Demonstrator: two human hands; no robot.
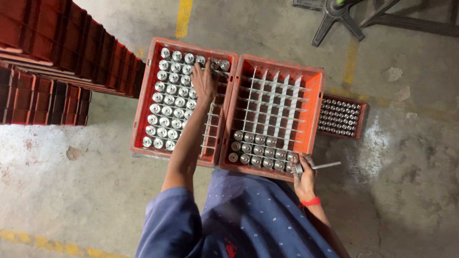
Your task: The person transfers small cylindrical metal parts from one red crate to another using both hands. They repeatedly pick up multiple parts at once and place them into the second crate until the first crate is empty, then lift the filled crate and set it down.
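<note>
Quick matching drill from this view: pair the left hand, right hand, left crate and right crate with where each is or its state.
1 left hand
2 right hand
3 left crate
4 right crate

a mostly bare grid, metal cylinders only along the near rows
b at the near corner, holding a thin metal rod
c mostly filled with cylinders
d reaching onto the far rows

Pairs: 1-d, 2-b, 3-c, 4-a
</note>
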